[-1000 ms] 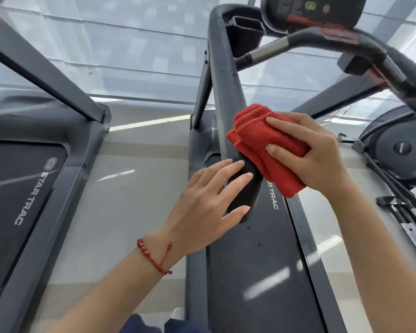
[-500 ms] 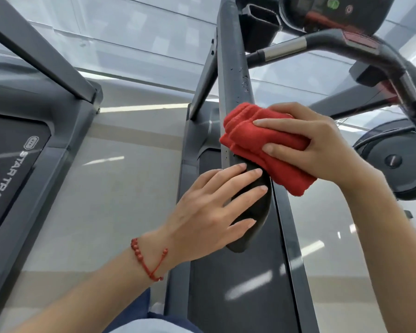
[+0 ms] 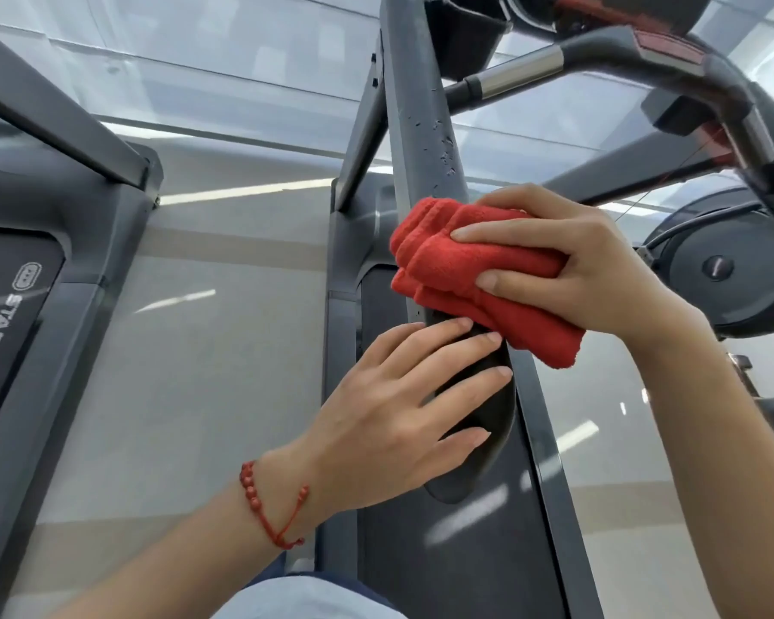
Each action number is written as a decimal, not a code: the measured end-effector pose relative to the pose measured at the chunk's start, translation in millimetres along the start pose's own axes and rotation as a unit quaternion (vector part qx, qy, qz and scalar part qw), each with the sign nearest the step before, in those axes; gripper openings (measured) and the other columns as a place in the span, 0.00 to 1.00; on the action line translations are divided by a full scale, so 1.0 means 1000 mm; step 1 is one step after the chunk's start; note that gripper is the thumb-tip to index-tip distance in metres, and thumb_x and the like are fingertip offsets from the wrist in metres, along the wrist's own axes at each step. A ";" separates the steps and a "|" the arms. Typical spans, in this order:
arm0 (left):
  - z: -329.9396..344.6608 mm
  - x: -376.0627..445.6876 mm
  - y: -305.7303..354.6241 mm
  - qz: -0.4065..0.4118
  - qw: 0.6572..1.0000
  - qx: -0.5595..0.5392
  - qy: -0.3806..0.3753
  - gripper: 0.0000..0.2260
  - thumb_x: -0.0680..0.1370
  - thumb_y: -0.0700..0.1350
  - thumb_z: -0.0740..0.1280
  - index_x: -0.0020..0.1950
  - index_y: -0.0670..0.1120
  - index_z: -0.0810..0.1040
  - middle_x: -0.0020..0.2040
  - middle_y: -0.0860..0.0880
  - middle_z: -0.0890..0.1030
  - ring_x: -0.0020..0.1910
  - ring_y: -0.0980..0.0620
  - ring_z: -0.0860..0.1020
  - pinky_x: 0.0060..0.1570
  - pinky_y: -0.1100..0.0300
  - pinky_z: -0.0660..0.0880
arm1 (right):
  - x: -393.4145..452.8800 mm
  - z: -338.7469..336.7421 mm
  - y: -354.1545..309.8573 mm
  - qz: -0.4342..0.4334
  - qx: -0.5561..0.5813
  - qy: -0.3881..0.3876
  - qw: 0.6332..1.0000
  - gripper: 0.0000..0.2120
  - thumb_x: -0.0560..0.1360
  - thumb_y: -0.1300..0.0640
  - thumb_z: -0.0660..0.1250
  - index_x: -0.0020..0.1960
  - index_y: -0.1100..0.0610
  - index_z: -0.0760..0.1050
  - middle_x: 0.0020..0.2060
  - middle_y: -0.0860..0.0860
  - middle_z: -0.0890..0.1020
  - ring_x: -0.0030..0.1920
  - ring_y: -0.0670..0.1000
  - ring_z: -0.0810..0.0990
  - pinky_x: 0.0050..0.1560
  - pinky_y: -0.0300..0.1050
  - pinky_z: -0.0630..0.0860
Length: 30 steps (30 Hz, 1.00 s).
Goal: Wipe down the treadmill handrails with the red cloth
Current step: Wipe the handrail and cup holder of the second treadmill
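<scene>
One folded red cloth (image 3: 474, 270) is clasped in the right hand (image 3: 590, 265) against one handrail (image 3: 420, 127). The left hand (image 3: 403, 417) is laid flat, fingers spread, on the rail's end.

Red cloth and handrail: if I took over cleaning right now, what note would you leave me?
Right hand: holds the folded red cloth, pressing it on the treadmill's left handrail, just above its rounded end.
Left hand: no cloth; open fingers rest flat on the handrail's rounded end.
Done: cannot tell how much is wiped; specks show on the rail above the cloth.
Left: probably wipe up past the specks, then the curved front bar and the other rail, which is out of view.
</scene>
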State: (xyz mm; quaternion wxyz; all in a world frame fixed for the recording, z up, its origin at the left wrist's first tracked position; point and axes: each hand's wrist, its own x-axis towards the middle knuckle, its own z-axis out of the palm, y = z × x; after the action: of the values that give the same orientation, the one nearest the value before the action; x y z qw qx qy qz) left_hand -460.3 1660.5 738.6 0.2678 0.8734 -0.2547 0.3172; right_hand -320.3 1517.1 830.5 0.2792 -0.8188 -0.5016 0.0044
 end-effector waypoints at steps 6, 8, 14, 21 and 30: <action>-0.001 0.007 -0.016 0.019 0.999 -0.027 -0.012 0.14 0.79 0.49 0.61 0.62 0.44 0.72 0.64 0.43 0.75 0.66 0.45 0.70 0.61 0.46 0.69 | 0.027 0.008 0.013 0.055 0.000 0.069 0.996 0.15 0.72 0.53 0.68 0.59 0.50 0.75 0.56 0.49 0.76 0.56 0.40 0.74 0.60 0.36 0.67; -0.003 0.011 -0.025 0.025 0.999 -0.039 -0.013 0.14 0.79 0.49 0.61 0.62 0.44 0.72 0.64 0.43 0.75 0.66 0.45 0.70 0.62 0.47 0.69 | 0.024 0.008 0.013 0.065 -0.008 0.076 0.995 0.15 0.72 0.52 0.68 0.59 0.50 0.76 0.56 0.49 0.76 0.57 0.43 0.75 0.60 0.38 0.68; -0.005 0.025 -0.049 0.043 0.997 -0.053 -0.025 0.15 0.79 0.49 0.62 0.60 0.42 0.79 0.63 0.43 0.76 0.65 0.44 0.71 0.61 0.47 0.69 | 0.020 0.007 0.012 0.077 0.008 0.077 0.994 0.15 0.72 0.52 0.68 0.58 0.51 0.75 0.56 0.49 0.76 0.56 0.43 0.75 0.59 0.37 0.69; 0.001 0.033 -0.063 0.041 0.997 -0.058 -0.029 0.16 0.81 0.49 0.58 0.59 0.43 0.79 0.63 0.43 0.76 0.65 0.45 0.71 0.61 0.46 0.69 | 0.054 0.011 0.035 0.125 -0.003 0.123 0.985 0.16 0.72 0.50 0.68 0.59 0.48 0.76 0.56 0.46 0.76 0.56 0.41 0.74 0.62 0.39 0.68; 0.005 0.040 -0.070 0.042 0.997 -0.070 -0.008 0.13 0.81 0.49 0.59 0.59 0.44 0.75 0.61 0.43 0.78 0.63 0.46 0.73 0.62 0.46 0.68 | 0.059 0.006 0.042 0.085 0.001 0.086 0.993 0.15 0.71 0.52 0.68 0.58 0.49 0.76 0.55 0.48 0.77 0.56 0.43 0.75 0.60 0.39 0.69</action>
State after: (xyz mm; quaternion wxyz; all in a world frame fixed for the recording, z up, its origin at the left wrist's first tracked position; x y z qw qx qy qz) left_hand -389.2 1697.2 741.6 0.3127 0.8436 -0.3149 0.3022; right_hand -258.2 1554.0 821.9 0.3205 -0.8556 -0.4042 -0.0423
